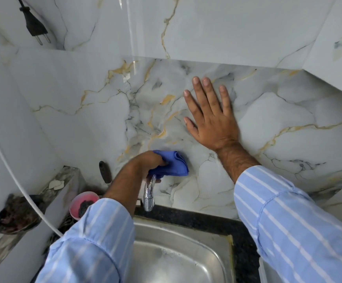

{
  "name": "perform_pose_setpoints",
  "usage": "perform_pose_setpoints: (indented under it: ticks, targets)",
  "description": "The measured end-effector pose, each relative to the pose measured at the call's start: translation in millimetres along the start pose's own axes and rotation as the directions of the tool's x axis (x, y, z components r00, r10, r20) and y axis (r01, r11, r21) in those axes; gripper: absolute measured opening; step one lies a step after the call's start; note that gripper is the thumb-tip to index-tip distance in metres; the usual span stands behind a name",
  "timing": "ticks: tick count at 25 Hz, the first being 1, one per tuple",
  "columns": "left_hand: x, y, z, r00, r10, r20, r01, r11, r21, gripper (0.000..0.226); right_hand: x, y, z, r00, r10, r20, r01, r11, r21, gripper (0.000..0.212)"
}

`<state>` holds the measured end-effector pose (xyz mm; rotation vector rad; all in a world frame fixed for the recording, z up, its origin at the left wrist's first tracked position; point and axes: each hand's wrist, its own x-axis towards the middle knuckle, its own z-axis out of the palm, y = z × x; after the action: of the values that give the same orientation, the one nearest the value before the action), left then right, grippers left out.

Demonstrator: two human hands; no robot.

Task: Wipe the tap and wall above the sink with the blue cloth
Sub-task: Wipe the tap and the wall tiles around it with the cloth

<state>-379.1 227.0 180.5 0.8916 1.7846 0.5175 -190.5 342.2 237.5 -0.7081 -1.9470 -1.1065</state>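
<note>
Head cam: both forearms reach forward over the sink (178, 260), both in blue striped sleeves.

Left hand (145, 162): wrist bent, knuckles up, fingers clenched around a bunched blue cloth (172, 165). Cloth sits against the marble wall (96, 111) low down, right above the tap (149, 193). Bottom edge of the cloth looks to be touching the top of the chrome tap, but the hand covers that spot, so can't confirm contact.

Right hand (211, 117): arm extended up and to the right of the cloth, palm flat on the wall, fingers spread wide and straight, nothing in it. Well apart from the left hand.

Around it: black plug (35, 25) hangs top left against the wall; white cable (8, 168) curves down the left side; pink cup (83, 205) with dark stuff inside sits on the left ledge beside the tap, partly behind the left sleeve. Dark counter strip (196, 219) runs between wall and sink.
</note>
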Motion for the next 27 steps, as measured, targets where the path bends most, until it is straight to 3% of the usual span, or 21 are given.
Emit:
perform_pose_setpoints:
  ticks: [2, 4, 5, 7, 9, 10, 12, 15, 17, 19, 21, 23, 24, 27]
  targets:
    - [-8.3, -18.6, -10.9, 0.967, 0.094, 0.237, 0.041, 0.86, -0.508, 0.019, -1.8, -0.1, 1.3, 1.0, -0.002, -0.011, 0.002, 1.0, 0.017, 0.069]
    - [-7.5, -26.7, -14.9, 0.965, 0.111, 0.238, 0.046, 0.822, -0.568, 0.024, -1.4, -1.8, 3.1, 1.0, 0.0, -0.029, 0.001, 1.0, 0.014, 0.069]
    - [-3.5, -22.0, -12.1, 0.982, 0.086, 0.167, 0.003, 0.88, -0.475, 0.025, -1.4, -2.2, 3.9, 0.999, 0.005, -0.037, -0.004, 1.0, 0.013, 0.069]
    - [1.4, -8.8, 5.5, 0.994, 0.028, -0.101, -0.03, 0.999, -0.019, 0.026, -1.6, -3.2, 3.7, 0.999, 0.005, -0.052, -0.003, 1.0, 0.024, 0.068]
    - [7.2, 7.4, 32.0, 0.939, -0.006, -0.344, 0.139, 0.921, 0.365, 0.042, -1.2, -3.0, 2.5, 0.998, 0.005, -0.062, -0.003, 1.0, 0.031, 0.068]
    - [5.0, 5.1, 46.5, 0.925, 0.011, -0.38, 0.193, 0.848, 0.493, 0.047, -1.9, -2.7, 1.6, 0.998, 0.002, -0.065, 0.0, 0.999, 0.033, 0.067]
    - [-3.3, 5.3, 65.4, 0.876, 0.052, -0.48, 0.293, 0.734, 0.613, 0.048, -2.4, -2.0, 0.9, 0.998, -0.007, -0.07, 0.009, 1.0, 0.025, 0.067]
    - [4.2, 4.2, 65.4, 0.82, 0.062, -0.568, 0.372, 0.697, 0.613, 0.054, -1.9, -2.6, -0.1, 0.998, 0.0, -0.064, 0.003, 0.999, 0.044, 0.067]
    - [10.4, 7.1, 50.2, 0.839, 0.06, -0.541, 0.287, 0.795, 0.534, 0.056, -1.2, -1.4, -0.9, 0.998, -0.008, -0.067, 0.009, 1.0, 0.028, 0.067]
    - [6.0, 6.4, 28.2, 0.913, 0.061, -0.403, 0.099, 0.926, 0.364, 0.053, -1.1, -1.5, -1.3, 0.997, -0.01, -0.071, 0.011, 1.0, 0.025, 0.067]
    - [-0.4, -5.9, 7.1, 0.972, 0.088, -0.218, -0.081, 0.996, 0.042, 0.038, -1.9, -3.1, -1.6, 0.998, -0.007, -0.068, 0.009, 0.999, 0.036, 0.066]
    - [-9.6, -19.6, -7.8, 0.993, 0.082, 0.082, -0.045, 0.926, -0.375, 0.029, -2.4, -2.7, 0.4, 0.998, -0.009, -0.068, 0.011, 0.999, 0.031, 0.067]
    - [-9.7, -25.7, -10.9, 0.982, 0.103, 0.161, -0.019, 0.891, -0.453, 0.03, -2.1, -2.4, 0.7, 0.998, -0.011, -0.069, 0.013, 1.0, 0.025, 0.067]
    - [-14.6, -40.0, -2.1, 0.981, 0.151, 0.12, -0.07, 0.856, -0.512, 0.023, -1.6, -2.6, 0.7, 0.997, -0.008, -0.074, 0.009, 1.0, 0.016, 0.066]
